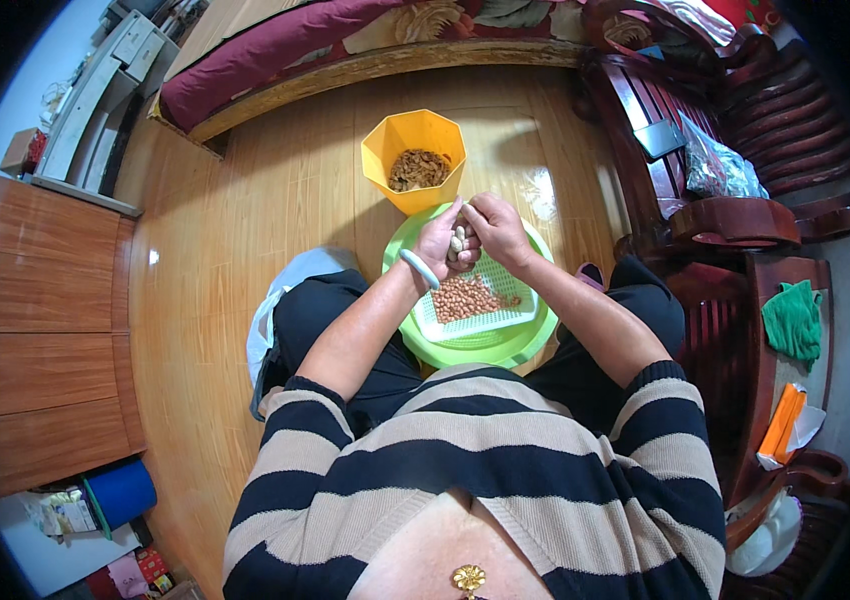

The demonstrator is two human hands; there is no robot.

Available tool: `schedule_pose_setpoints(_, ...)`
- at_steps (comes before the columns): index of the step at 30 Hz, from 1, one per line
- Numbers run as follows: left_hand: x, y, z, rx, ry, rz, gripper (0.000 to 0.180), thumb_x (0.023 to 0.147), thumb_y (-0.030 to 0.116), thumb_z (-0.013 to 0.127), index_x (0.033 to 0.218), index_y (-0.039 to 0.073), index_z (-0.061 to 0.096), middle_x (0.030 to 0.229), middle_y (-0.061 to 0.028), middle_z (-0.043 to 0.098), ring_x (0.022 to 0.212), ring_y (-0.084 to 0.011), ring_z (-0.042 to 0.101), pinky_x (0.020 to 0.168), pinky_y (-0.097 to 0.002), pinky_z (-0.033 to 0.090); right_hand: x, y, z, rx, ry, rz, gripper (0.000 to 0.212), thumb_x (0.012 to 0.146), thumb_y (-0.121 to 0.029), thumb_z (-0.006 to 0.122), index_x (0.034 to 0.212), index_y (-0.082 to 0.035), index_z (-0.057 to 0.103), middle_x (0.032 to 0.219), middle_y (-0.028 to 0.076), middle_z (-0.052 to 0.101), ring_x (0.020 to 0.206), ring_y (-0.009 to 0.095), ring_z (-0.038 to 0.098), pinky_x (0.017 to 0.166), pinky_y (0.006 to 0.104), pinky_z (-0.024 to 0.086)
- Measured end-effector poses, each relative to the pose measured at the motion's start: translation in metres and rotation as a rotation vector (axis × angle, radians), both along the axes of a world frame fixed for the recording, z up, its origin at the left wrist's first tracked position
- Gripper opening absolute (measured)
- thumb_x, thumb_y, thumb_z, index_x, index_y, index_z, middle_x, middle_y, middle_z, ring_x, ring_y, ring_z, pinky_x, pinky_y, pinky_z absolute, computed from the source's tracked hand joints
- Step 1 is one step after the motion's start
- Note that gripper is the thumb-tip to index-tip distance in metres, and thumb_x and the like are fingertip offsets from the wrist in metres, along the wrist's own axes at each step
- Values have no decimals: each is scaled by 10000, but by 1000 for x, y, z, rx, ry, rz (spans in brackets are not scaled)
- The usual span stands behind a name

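Observation:
My left hand [435, 243], a pale bangle at its wrist, is curled palm up around several unshelled peanuts [458, 240]. Against its thumb, the fingers of my right hand [501, 230] are pinched together on what looks like one peanut; the fingertips partly hide it. Below both hands, reddish shelled peanuts [467, 297] lie in a white perforated basket [490, 322]. This basket rests in a light green round basin [535, 335] between my knees. Just beyond the basin stands a yellow faceted bin [377, 150], with brown peanut shells [418, 169] inside.
A wooden bed frame [385, 68] runs across the far side. Along the right is a dark wooden bench [715, 225] bearing a phone [659, 139], a plastic bag [720, 165] and a green cloth [794, 320]. Wooden cabinets [40, 300] line the left. A whitish bag [263, 335] touches my left leg.

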State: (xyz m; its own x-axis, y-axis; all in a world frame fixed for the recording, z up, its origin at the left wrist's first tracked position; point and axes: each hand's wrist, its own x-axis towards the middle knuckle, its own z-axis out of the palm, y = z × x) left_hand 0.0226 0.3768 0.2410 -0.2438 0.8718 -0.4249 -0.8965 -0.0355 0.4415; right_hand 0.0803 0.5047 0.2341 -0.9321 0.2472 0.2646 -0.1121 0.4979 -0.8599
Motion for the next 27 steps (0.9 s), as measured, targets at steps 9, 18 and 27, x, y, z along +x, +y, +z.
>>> schedule_pose_setpoints(9,1,0,-17,-18,-57,101,391,943,441,417,734,116,479,539,23,411,416,-88,380,355,-194,287,3,9,-26,-1254,-373,147,136,911,-194,520,899,-78,592,761,7,573,680,121,528,658,253,437)
schedule_pose_setpoints(18,-2,-3,-23,-524,210,83,326,881,391,581,762,113,458,592,32,421,446,-61,392,364,-202,336,11,34,-42,-621,-593,89,255,848,-300,622,891,-54,670,756,29,628,635,165,561,617,330,456)
schedule_pose_setpoints(27,-6,-4,-28,-457,163,23,394,884,488,524,715,141,443,532,36,413,397,-75,391,347,-183,325,6,23,-21,-261,-447,62,272,777,-223,719,898,15,664,774,64,655,678,110,578,617,269,462)
